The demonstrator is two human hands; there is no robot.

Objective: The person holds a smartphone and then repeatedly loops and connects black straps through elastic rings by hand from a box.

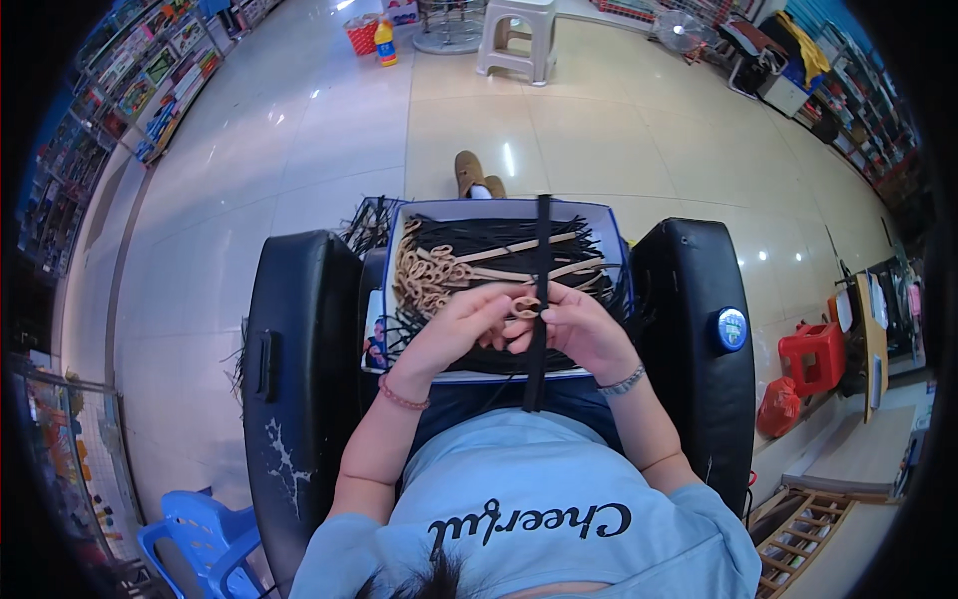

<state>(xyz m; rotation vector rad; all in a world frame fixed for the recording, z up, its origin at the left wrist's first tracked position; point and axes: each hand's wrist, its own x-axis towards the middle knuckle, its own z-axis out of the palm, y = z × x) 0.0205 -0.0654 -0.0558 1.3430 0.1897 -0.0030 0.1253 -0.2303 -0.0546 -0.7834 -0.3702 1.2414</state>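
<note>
Both my hands meet over an open shallow box (596,212) on my lap. My left hand (467,321) pinches a small tan looped strip (517,308) between thumb and fingers. Opposite it, my right hand (587,327) is closed on a long flat black strap (536,364), which runs upright past the fingers. The loop lies against the strap, and whether it passes around it I cannot tell. Beneath the hands, the box holds a heap of tan loops (427,272) at its left and many thin black strips (579,232).
Black padded armrests (299,329) flank me, the right one carrying a blue round lid (730,328). More black strips (367,222) hang beside the box. A blue plastic chair (205,539), a red stool (813,354) and a grey stool (519,40) stand around. Shelves line both sides.
</note>
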